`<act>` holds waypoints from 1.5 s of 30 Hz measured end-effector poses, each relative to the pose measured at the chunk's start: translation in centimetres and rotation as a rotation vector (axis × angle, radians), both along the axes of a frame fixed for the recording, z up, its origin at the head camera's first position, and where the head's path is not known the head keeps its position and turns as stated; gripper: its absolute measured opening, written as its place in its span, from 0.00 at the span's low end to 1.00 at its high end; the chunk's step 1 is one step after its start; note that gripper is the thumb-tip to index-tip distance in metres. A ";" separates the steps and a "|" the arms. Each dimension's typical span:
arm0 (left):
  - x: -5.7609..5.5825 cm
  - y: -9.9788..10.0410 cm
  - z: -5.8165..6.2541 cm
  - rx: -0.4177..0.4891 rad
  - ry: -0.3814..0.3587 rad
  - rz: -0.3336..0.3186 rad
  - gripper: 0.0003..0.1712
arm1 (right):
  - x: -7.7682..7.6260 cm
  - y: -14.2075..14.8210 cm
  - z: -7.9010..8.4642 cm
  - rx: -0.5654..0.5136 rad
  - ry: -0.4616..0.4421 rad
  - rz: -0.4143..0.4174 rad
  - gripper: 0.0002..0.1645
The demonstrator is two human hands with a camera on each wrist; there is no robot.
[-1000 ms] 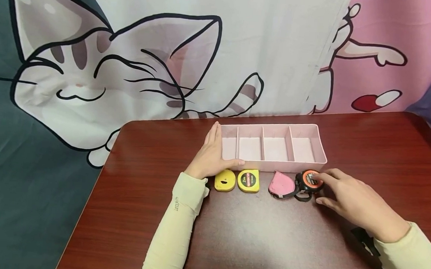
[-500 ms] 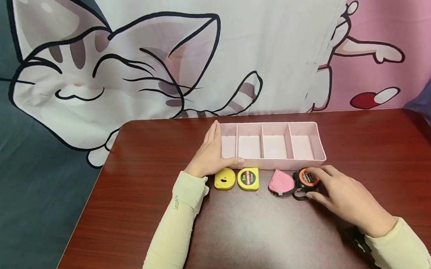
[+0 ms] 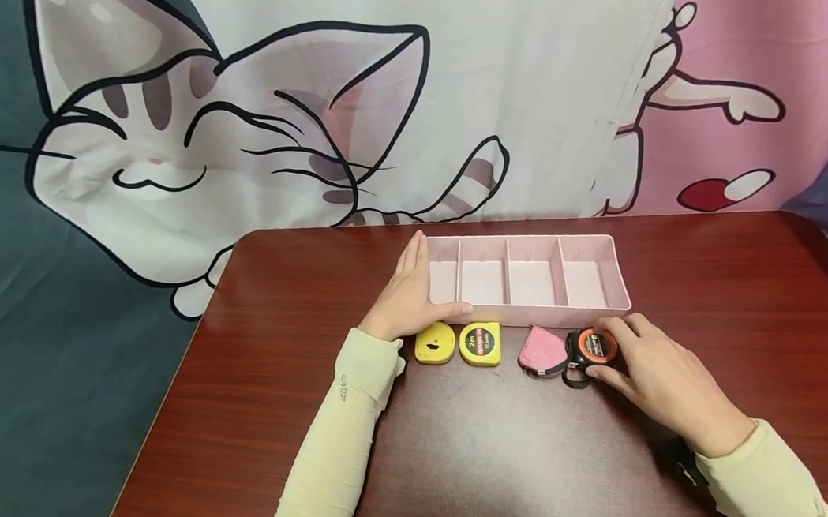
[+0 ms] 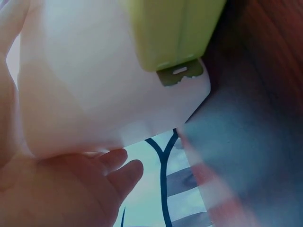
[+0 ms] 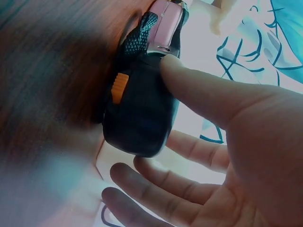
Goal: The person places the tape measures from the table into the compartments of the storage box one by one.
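Observation:
My left hand lies against the left end of a pink box with four... several compartments, straight fingers along the end wall, thumb along the front wall. My right hand pinches a black tape measure with an orange face, thumb and index finger on its sides. The black tape measure has an orange button in the right wrist view, with the other fingers loosely spread. Just left of it sits a pink tape measure. Two yellow tape measures, a plain one and a labelled one, lie near my left thumb.
A dark red-brown wooden table carries everything. Behind it hangs a curtain with cartoon cat pictures, close to the table's back edge and the box.
My right hand has moved slightly left and closed in on the black tape measure, thumb now at its front side. The left hand and the box have stayed in place.

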State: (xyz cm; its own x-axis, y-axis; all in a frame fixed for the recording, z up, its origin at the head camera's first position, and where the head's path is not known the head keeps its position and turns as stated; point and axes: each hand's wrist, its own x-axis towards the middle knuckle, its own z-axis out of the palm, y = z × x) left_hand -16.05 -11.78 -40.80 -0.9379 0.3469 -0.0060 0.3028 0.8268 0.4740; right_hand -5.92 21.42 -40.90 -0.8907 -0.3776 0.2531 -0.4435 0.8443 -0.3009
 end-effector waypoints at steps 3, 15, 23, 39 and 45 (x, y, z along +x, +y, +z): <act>0.0 0.0 0.0 0.000 -0.003 0.003 0.74 | 0.0 0.0 0.0 0.005 0.006 0.011 0.35; 0.2 0.1 0.0 0.020 -0.011 0.023 0.74 | -0.3 -0.1 -0.4 -0.044 0.019 0.084 0.34; 0.3 0.0 -0.2 0.022 -0.006 0.027 0.75 | -0.2 -0.1 -0.5 -0.052 0.002 0.086 0.34; 0.3 0.3 0.0 -0.003 -0.079 0.070 0.77 | 0.0 -0.2 -0.1 -0.067 0.014 0.075 0.36; 0.2 0.2 0.0 -0.016 -0.071 0.088 0.78 | -0.1 -0.2 0.4 -0.082 0.029 0.072 0.37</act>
